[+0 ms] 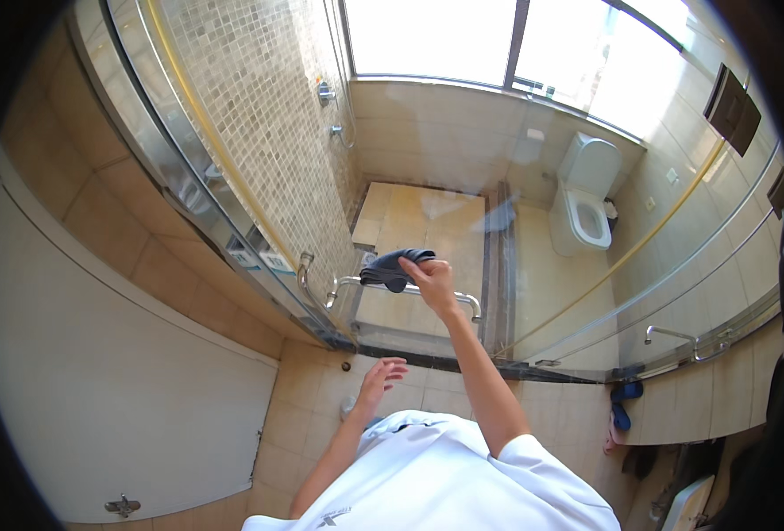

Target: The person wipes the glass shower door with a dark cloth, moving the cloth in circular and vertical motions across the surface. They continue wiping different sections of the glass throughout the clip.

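Note:
My right hand [431, 279] grips a folded dark grey cloth [395, 267] between thumb and fingers, with my arm stretched forward. The cloth overlaps the chrome bar handle [466, 299] of the glass shower partition; whether it touches the bar or the glass I cannot tell. Lower and closer to my body, my left hand [380, 385] hangs free with its fingers apart and nothing in it. Beyond the clear glass lies the shower floor [455, 229], laid with beige tiles.
A toilet [584, 222] with its lid raised stands behind the glass at right. A dark sill [425, 360] crosses the floor before me. To the left is a white door [119, 372]. Blue slippers [621, 415] lie at right, and a mosaic wall [252, 113] carries shower valves [326, 94].

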`<state>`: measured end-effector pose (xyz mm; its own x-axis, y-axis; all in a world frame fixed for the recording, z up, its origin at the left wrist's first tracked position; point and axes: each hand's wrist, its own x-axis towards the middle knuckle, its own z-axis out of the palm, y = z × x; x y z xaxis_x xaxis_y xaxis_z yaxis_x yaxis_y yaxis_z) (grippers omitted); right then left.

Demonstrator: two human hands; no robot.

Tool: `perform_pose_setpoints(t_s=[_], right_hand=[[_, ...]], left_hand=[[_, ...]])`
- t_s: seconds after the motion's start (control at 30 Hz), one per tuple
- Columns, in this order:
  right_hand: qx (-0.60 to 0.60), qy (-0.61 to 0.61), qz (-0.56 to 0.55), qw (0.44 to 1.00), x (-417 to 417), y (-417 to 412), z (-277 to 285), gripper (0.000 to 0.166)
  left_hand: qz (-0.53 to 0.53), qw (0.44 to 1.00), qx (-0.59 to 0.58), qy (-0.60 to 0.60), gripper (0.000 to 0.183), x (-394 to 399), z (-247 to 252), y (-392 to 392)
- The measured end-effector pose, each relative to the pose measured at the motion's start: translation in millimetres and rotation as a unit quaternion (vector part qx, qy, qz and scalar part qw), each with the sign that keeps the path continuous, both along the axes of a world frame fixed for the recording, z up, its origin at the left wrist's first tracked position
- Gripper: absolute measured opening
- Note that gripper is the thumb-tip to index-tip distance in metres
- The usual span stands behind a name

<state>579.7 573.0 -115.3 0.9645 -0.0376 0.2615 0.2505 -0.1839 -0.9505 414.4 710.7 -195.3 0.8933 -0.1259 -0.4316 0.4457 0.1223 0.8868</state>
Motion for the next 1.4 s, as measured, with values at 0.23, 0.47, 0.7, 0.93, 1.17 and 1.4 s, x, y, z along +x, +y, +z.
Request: perform_pose_setpoints(t_s=[0.23, 0.47, 0.7, 0.93, 1.17, 1.4], right_hand=[[0.138, -0.111, -0.02, 0.984, -6, -58, 134, 0.029], [0.087, -0.011, -0.038, 0.995, -16, -77, -18, 0.025], [0.088, -0.101, -0.011, 0.991, 8, 23, 82, 0.022], [-0.045, -0.033, -0.094, 0.994, -9, 89, -14, 0.032], [0.237, -0.04, -0.195, 0.951, -34, -11, 24, 0.021], [-0.05, -0.034, -0.065, 0.996, 0, 148, 2, 0.023]], left_hand=[[0.002, 0.999, -0.012, 0.036, 0.033, -15, -10, -12], [-0.056, 0.998, 0.004, 0.012, 0.032, 4, 9, -17], [-0.091, 0.995, -0.036, 0.03, 0.029, 13, 0, 3], [-0.104, 0.99, -0.064, 0.069, 0.03, 9, -8, 53], [-0.039, 0.991, -0.098, 0.08, 0.03, 10, -24, 123], [-0.136, 0.988, -0.069, 0.029, 0.032, 40, 2, 155]])
